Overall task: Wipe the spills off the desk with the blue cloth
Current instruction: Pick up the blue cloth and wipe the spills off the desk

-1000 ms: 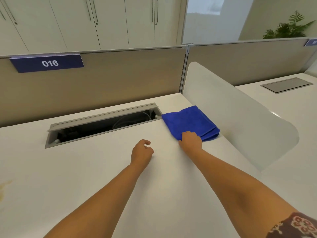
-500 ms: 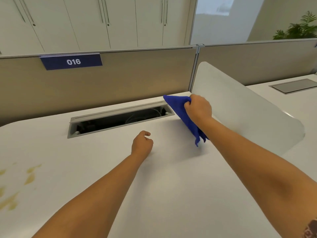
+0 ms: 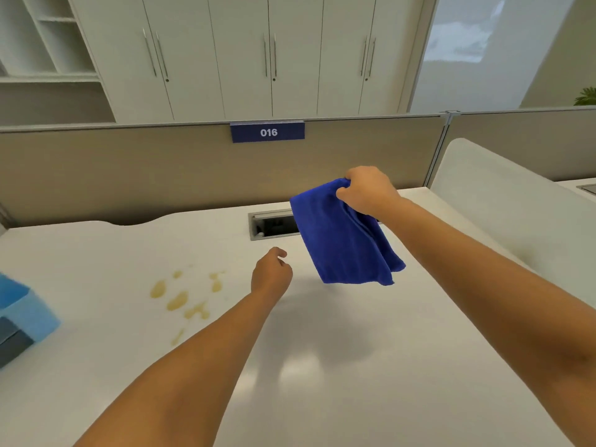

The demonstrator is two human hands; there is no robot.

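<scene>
Beige fabric partition is running along the back w/ a navy "016" number plate sitting at its top edge. Grey metal cable tray slot is showing open. White curved side divider is standing at right. Light-blue box is sitting at far left, cut off by the frame. White tall cabinets w/ bar handles are lining the wall behind.

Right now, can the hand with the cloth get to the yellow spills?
Probably yes. The right hand holds the cloth above the desk, and nothing stands between it and the spills; only the left hand lies near that path.
</scene>
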